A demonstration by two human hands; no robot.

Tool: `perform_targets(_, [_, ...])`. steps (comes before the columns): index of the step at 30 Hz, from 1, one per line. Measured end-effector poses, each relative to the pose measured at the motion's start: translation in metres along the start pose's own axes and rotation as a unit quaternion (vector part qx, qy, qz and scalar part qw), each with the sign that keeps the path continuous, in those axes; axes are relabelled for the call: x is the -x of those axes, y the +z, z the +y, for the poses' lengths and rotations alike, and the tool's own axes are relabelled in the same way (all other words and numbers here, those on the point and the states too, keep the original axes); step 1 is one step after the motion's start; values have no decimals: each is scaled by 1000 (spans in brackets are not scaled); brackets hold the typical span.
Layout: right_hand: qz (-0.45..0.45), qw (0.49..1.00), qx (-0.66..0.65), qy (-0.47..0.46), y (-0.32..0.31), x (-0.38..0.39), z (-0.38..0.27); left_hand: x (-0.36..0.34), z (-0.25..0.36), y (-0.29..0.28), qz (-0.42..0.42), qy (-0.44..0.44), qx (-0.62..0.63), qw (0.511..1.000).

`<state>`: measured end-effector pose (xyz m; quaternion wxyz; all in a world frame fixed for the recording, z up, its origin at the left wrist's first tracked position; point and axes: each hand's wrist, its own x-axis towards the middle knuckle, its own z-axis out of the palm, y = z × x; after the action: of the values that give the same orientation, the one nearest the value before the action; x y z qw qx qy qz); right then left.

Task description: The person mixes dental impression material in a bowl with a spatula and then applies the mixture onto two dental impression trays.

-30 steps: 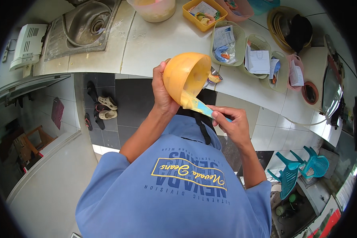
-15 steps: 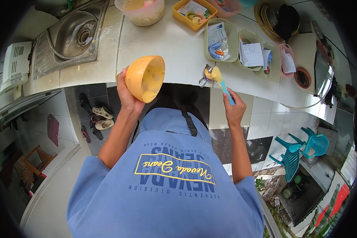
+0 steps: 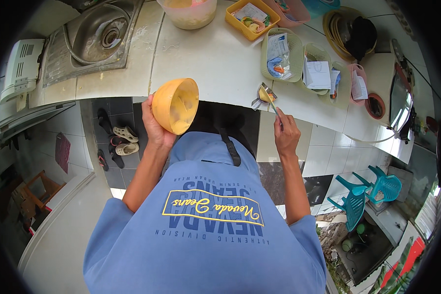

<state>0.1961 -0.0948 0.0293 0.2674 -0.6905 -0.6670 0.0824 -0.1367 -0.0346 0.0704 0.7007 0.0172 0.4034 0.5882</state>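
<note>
Left hand [image 3: 158, 123] is clamped on the tilted bowl [image 3: 165, 105]; paste [image 3: 185, 103] remains inside. Some shows at the metal tray [image 3: 270, 91] by the counter [image 3: 206, 63] edge, fill unclear. Spatula [image 3: 274, 107], tip at tray, is clamped in right hand [image 3: 287, 134].

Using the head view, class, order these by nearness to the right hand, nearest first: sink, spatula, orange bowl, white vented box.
1. Spatula: in the right hand.
2. Orange bowl: leftward, in the left hand.
3. Sink: upper left.
4. White vented box: far left.
</note>
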Motion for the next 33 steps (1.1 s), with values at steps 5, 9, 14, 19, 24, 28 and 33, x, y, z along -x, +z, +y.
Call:
perform_targets(5, [3, 1000, -1, 0, 1, 0, 2, 1, 1, -3, 16, -4, 5, 1000])
perform_targets(9, [14, 999, -31, 34, -7, -3, -8, 1, -3, 3, 1, -23, 37, 999])
perform_targets(14, [30, 974, -224, -1, -31, -2, -70, -6, -23, 14, -36, -115, 111, 986])
perform_targets(19, [-7, 971, -218, -95, -21, -7, -121, 3, -45, 53, -32, -199, 116, 973])
perform_targets(24, [-38, 981, -176, -75, -42, 17, -75, -5, -49, 53, -43, -143, 125, 981])
perform_targets(28, [-19, 995, -98, 10, -57, 18, -24, -11, -40, 49, -47, -123, 139, 982])
perform_targets(33, [-13, 998, -50, 27, -46, 2, 2, -11, -36, 45, -32, -114, 123, 985])
